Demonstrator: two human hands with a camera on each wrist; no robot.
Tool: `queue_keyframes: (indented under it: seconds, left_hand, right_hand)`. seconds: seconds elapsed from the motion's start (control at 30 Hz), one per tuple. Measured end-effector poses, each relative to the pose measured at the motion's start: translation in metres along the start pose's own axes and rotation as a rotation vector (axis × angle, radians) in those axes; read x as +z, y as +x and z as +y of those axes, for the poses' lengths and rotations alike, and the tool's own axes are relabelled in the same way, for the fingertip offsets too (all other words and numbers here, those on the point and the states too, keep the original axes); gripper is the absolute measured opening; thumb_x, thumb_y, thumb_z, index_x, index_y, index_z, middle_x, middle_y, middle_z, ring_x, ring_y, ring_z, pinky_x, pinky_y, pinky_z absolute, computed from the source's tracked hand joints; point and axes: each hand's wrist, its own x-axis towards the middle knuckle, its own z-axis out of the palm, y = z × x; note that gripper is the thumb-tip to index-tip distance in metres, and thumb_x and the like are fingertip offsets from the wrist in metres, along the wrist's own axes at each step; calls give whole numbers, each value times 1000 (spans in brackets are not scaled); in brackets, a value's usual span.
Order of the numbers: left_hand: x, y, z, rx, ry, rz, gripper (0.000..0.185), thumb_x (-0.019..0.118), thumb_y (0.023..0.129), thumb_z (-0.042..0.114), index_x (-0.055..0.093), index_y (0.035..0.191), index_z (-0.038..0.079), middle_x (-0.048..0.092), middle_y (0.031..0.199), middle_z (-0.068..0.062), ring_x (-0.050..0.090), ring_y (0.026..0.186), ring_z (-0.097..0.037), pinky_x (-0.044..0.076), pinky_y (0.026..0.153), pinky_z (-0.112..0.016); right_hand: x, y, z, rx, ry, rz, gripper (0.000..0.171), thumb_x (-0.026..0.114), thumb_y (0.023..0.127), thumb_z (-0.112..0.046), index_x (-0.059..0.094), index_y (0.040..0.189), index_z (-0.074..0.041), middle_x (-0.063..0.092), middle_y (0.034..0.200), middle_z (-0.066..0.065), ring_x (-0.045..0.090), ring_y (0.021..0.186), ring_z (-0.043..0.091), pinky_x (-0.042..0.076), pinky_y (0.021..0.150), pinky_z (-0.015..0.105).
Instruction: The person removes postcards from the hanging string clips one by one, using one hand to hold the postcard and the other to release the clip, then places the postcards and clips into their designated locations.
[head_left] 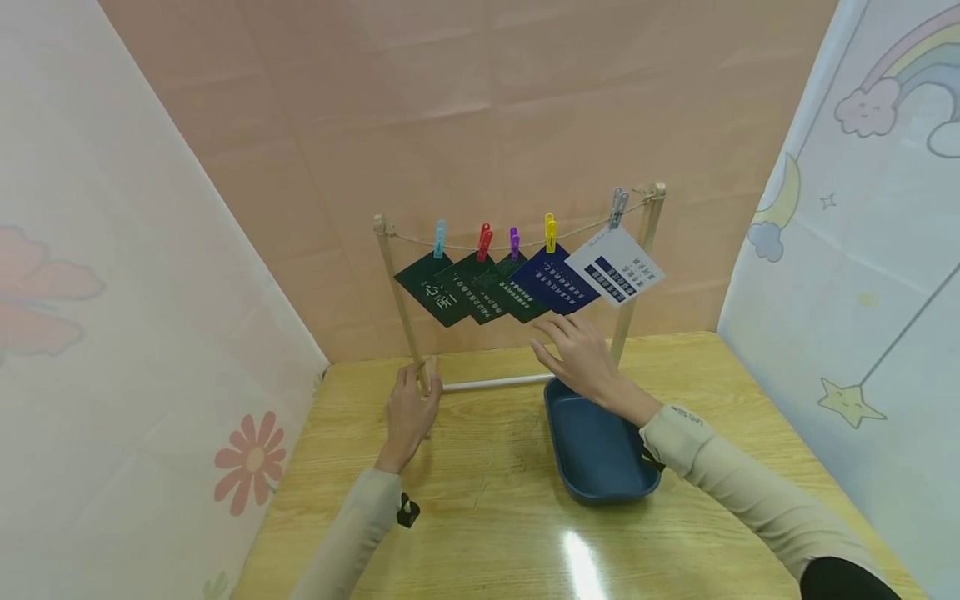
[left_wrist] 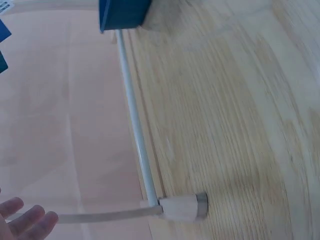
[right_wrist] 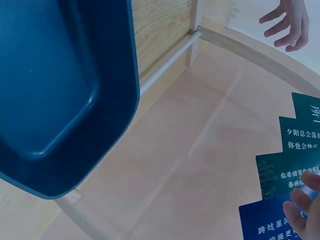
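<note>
A small wooden rack point(head_left: 401, 300) stands at the back of the table with a string across its top. Several coloured clips hold cards on it: three dark green cards point(head_left: 442, 292), a blue card point(head_left: 553, 279) and a white card point(head_left: 617, 267). My left hand point(head_left: 411, 408) is at the foot of the rack's left post with its fingers loose point(left_wrist: 25, 220), gripping nothing I can see. My right hand point(head_left: 577, 354) hovers open above the far end of a blue tray point(head_left: 600, 467), its fingertips point(right_wrist: 305, 210) just below the blue card point(right_wrist: 270, 225).
The rack's white bottom rail point(head_left: 495, 383) lies along the table's back edge against the pink wall. The blue tray point(right_wrist: 60, 90) holds nothing. Printed curtains close in both sides. Bare wooden tabletop point(head_left: 480, 500) lies in front.
</note>
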Motion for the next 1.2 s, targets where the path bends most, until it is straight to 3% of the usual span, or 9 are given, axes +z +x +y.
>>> queue_keyframes:
  seconds: [0.17, 0.5, 0.87, 1.2]
  left_hand:
    - [2, 4, 4, -54, -36, 8, 41, 57, 101, 26, 54, 130, -3, 58, 122, -22, 63, 101, -39, 54, 72, -53]
    - [9, 9, 7, -98, -147, 32, 41, 55, 102, 28, 53, 132, -1, 57, 126, -17, 59, 107, -38, 50, 81, -54]
    - [12, 18, 15, -163, -289, 65, 39, 56, 102, 26, 52, 130, 0, 59, 120, -19, 63, 102, -33, 55, 80, -50]
    - [9, 25, 18, -181, -345, 89, 39, 58, 102, 27, 51, 131, 1, 58, 120, -17, 64, 103, -33, 55, 81, -48]
  right_hand:
    - [-2, 8, -4, -15, 9, -19, 26, 67, 94, -21, 69, 113, -3, 68, 105, 12, 60, 87, 29, 51, 76, 44]
    - [-8, 27, -16, -87, -53, -44, 24, 70, 92, -20, 71, 111, -5, 68, 101, 9, 59, 86, 27, 48, 68, 39]
    - [-11, 45, -24, -172, -98, -24, 19, 69, 93, -20, 72, 106, -7, 70, 100, 8, 60, 88, 27, 49, 69, 38]
    - [-11, 65, -28, -200, -123, 0, 15, 67, 94, -17, 73, 103, -6, 70, 99, 7, 58, 86, 25, 47, 68, 36]
